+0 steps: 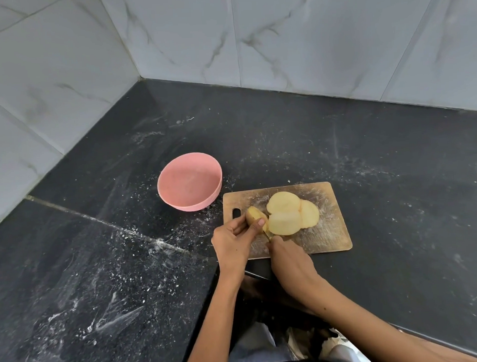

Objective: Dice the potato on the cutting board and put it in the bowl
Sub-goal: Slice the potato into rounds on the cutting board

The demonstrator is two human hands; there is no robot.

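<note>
Head view: you are looking down at a dark stone counter [368, 175] set into a corner of grey marble-look wall tiles [307, 35].
Left hand: your left hand [234, 241] pinches the uncut end piece of the potato [254, 214], thumb on its near side and fingers curled over the far side, holding it on edge on the board.
Right hand: your right hand [290, 263] is closed round a knife handle, which the hand itself hides; only a short stretch of the knife blade [267, 233] shows, just right of your left thumb.
Blade: it sits between the held piece and the nearest slice; you cannot tell from here how deep it is in.
Potato slices: three pale slices [288, 214] lie flat and overlapping, just right of your left-hand grip, the nearest touching the held piece.
Cutting board: the wooden cutting board [327, 237] lies under both hands' work, its handle slot just beyond your left fingers.
Bowl: the pink bowl [189, 181] stands on the counter beyond and to the left of your left hand, just beside the board's far-left corner, with no potato in it.
Counter surface: white smears and specks are scattered around the board and bowl.
</note>
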